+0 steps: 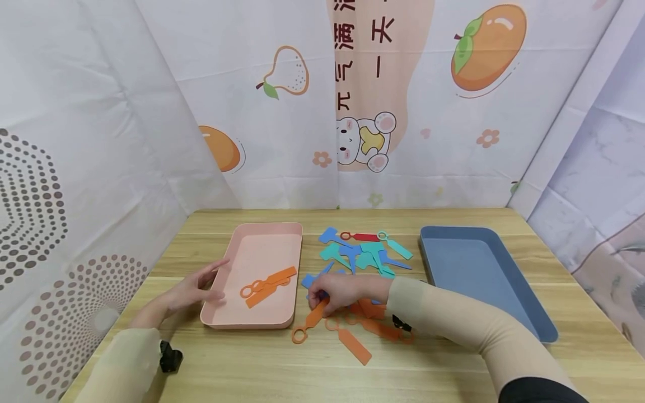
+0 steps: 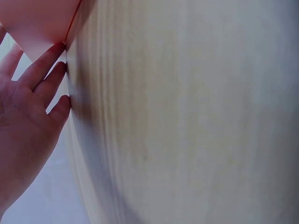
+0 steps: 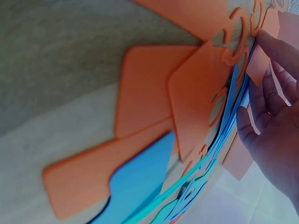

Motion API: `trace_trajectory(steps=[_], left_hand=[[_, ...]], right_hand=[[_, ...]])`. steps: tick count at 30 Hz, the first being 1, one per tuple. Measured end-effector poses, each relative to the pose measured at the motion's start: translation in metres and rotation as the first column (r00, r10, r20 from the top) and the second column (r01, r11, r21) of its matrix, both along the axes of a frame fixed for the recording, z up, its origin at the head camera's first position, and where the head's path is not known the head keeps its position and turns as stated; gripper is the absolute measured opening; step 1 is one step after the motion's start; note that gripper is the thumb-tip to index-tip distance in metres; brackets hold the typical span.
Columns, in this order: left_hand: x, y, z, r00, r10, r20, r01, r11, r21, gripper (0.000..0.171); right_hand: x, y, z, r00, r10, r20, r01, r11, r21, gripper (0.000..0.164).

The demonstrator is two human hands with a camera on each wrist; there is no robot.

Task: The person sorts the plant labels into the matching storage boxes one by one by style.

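My right hand (image 1: pixel 336 291) pinches the broad end of an orange plastic tag (image 1: pixel 316 316), whose ring end points down and left toward the table's front. In the right wrist view, thumb and fingers meet on that tag (image 3: pixel 259 63). Around the hand lie other orange tags (image 1: pixel 355 346), with blue tags (image 1: pixel 350 251) and teal tags (image 1: pixel 335 253) behind it. At the left wall of the pink tray (image 1: pixel 262 246), my left hand (image 1: pixel 188 291) rests with fingers extended, fingertips right at the rim. Inside that tray are a few orange tags (image 1: pixel 272 286), overlapping.
A blue-grey tray (image 1: pixel 468 260) stands on the right, partly behind my right forearm. One red tag (image 1: pixel 364 237) lies at the back of the pile. The wooden table (image 1: pixel 242 366) ends at a printed curtain (image 1: pixel 282 190) behind.
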State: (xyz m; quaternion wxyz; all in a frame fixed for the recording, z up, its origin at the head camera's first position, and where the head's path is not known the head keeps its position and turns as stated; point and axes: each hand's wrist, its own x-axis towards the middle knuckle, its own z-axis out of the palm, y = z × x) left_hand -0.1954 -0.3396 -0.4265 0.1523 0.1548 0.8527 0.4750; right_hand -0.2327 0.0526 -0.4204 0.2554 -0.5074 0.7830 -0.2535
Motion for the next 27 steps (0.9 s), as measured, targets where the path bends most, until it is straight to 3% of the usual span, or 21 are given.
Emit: trace_trajectory(steps=[8, 15, 21, 27], left_hand=[[-0.001, -0.002, -0.003, 1.000, -0.008, 0.004, 0.008, 1.000, 0.026, 0.086], [0.000, -0.002, -0.002, 1.000, 0.001, -0.001, -0.001, 1.000, -0.004, 0.086], [-0.001, -0.002, -0.002, 1.000, -0.002, 0.008, 0.001, 1.000, 0.023, 0.086], [-0.002, -0.002, -0.004, 1.000, -0.008, 0.008, 0.008, 0.999, 0.038, 0.086]], right_hand=[[0.000, 0.000, 0.001, 0.999, -0.016, 0.033, 0.016, 1.000, 0.007, 0.019], [-0.003, 0.002, 0.001, 0.997, -0.005, 0.077, 0.006, 1.000, -0.023, 0.010], [-0.007, 0.006, 0.008, 0.998, 0.000, 0.057, 0.002, 0.999, -0.047, 0.005], [-0.010, 0.010, 0.019, 0.991, -0.002, 0.131, 0.012, 0.997, -0.077, 0.005]])
